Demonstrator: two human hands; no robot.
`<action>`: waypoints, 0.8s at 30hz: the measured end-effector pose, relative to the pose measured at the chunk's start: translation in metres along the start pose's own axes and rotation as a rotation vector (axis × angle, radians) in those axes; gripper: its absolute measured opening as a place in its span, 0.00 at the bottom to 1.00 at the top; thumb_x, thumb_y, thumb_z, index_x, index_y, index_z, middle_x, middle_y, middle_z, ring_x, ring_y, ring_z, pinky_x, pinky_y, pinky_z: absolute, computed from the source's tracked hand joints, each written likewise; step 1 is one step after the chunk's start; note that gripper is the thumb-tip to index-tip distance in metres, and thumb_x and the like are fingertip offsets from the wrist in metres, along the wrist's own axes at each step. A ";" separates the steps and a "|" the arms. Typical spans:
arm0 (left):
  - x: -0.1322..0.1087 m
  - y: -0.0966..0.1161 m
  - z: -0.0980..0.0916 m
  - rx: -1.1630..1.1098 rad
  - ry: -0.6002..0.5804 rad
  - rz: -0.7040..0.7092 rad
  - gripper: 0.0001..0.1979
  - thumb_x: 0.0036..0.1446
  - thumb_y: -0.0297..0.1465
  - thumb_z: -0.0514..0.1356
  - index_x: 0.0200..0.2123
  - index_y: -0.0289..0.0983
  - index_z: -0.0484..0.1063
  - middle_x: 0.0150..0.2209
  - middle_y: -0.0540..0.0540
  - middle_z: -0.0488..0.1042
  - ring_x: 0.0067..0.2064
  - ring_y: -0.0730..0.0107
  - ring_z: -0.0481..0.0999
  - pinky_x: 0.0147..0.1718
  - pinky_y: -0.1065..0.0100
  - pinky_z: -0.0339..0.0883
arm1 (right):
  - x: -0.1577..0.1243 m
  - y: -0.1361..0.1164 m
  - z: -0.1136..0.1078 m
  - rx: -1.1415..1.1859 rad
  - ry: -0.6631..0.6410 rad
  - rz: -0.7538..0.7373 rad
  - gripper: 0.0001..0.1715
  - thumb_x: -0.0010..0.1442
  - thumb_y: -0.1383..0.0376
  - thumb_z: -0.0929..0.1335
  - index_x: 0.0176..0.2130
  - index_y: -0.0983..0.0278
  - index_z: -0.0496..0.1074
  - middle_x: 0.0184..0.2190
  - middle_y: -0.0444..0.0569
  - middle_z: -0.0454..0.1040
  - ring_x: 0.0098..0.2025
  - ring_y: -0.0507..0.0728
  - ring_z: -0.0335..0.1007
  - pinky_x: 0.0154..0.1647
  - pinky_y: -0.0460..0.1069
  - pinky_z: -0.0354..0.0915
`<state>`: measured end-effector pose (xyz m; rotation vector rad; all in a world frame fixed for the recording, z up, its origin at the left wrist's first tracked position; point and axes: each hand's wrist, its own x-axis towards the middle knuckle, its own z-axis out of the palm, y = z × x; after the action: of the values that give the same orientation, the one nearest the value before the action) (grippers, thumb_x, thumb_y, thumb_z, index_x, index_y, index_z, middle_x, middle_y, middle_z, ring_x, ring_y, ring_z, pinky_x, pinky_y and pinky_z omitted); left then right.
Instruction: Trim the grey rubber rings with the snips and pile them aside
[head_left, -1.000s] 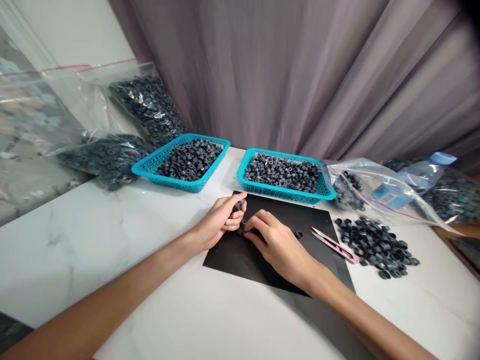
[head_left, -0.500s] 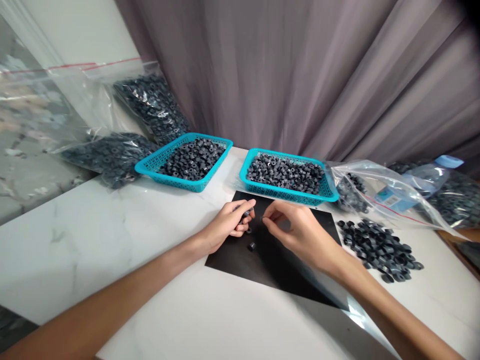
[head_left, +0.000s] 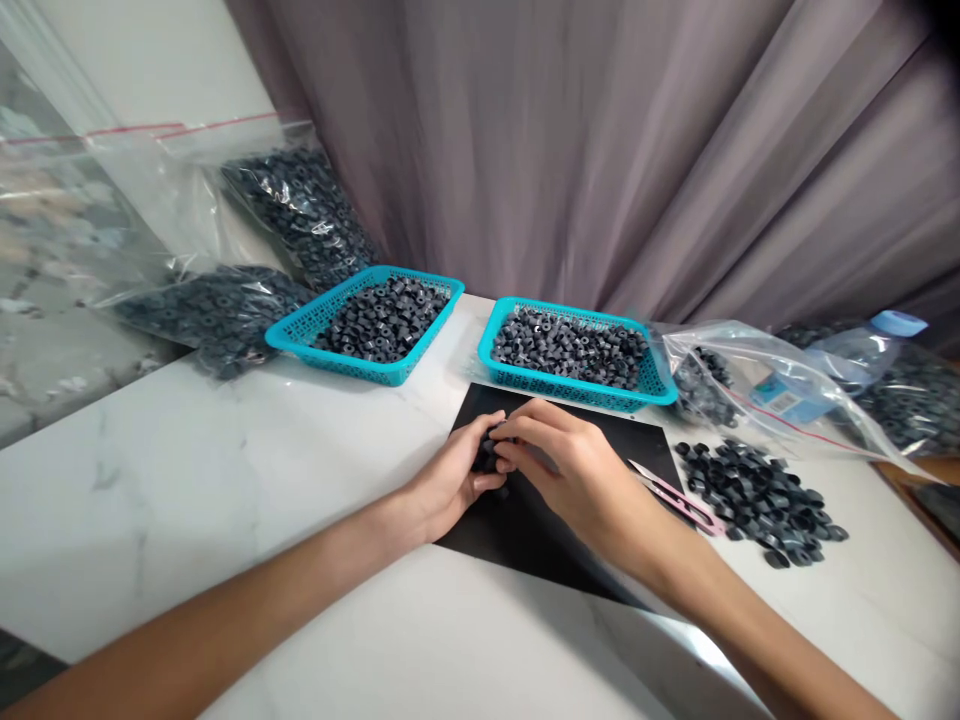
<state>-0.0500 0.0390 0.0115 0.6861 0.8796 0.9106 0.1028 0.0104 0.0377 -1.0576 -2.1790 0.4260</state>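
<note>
Over the black mat (head_left: 540, 540), my left hand (head_left: 454, 470) is curled around several small dark grey plastic rings (head_left: 486, 455). My right hand (head_left: 566, 450) reaches across with its fingertips pinched together at those pieces, against the left fingers. Whatever sits between the right fingertips is hidden. Pink-handled thread snips (head_left: 686, 503) lie on the mat's right edge, beside the right wrist. Next to them is a loose pile of dark grey rings (head_left: 757, 500) on the white table.
Two blue baskets (head_left: 337, 368) (head_left: 577, 385) full of small dark parts stand behind the mat. Clear zip bags (head_left: 217, 310) of similar parts rest at the left. On the right are an open zip bag (head_left: 795, 400) and a plastic bottle (head_left: 862, 350). A grey curtain (head_left: 525, 150) hangs behind.
My right hand has moved left to meet my left hand, which has turned with its palm more open to view. The snips are now uncovered beside my right wrist.
</note>
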 end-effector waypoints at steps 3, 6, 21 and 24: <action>-0.003 0.002 0.001 -0.029 -0.038 -0.028 0.11 0.64 0.28 0.54 0.27 0.34 0.68 0.23 0.53 0.64 0.19 0.82 0.61 0.12 0.81 0.48 | 0.000 0.000 -0.003 0.084 0.049 -0.003 0.11 0.69 0.73 0.64 0.46 0.62 0.74 0.43 0.49 0.73 0.41 0.54 0.73 0.45 0.48 0.69; -0.006 0.003 0.003 -0.056 -0.056 -0.041 0.15 0.66 0.27 0.50 0.27 0.34 0.68 0.22 0.53 0.64 0.17 0.83 0.59 0.12 0.82 0.48 | -0.001 -0.001 -0.002 0.063 0.057 0.008 0.11 0.68 0.72 0.66 0.48 0.61 0.73 0.43 0.48 0.74 0.42 0.54 0.73 0.46 0.49 0.69; -0.004 0.021 -0.003 -0.213 -0.015 0.050 0.09 0.63 0.28 0.55 0.29 0.34 0.66 0.24 0.56 0.61 0.16 0.89 0.50 0.11 0.82 0.43 | -0.006 0.017 -0.004 0.218 -0.195 0.324 0.08 0.66 0.59 0.69 0.40 0.61 0.74 0.33 0.44 0.76 0.33 0.54 0.71 0.34 0.48 0.66; -0.002 0.022 -0.003 -0.221 0.051 0.144 0.09 0.61 0.28 0.57 0.27 0.35 0.63 0.23 0.58 0.57 0.16 0.88 0.49 0.12 0.82 0.44 | -0.012 0.020 0.010 0.168 -0.215 0.384 0.18 0.59 0.54 0.73 0.45 0.60 0.70 0.39 0.45 0.72 0.35 0.54 0.70 0.35 0.49 0.67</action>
<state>-0.0611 0.0478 0.0289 0.5415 0.7680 1.1395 0.1126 0.0137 0.0141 -1.3894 -2.0720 0.9174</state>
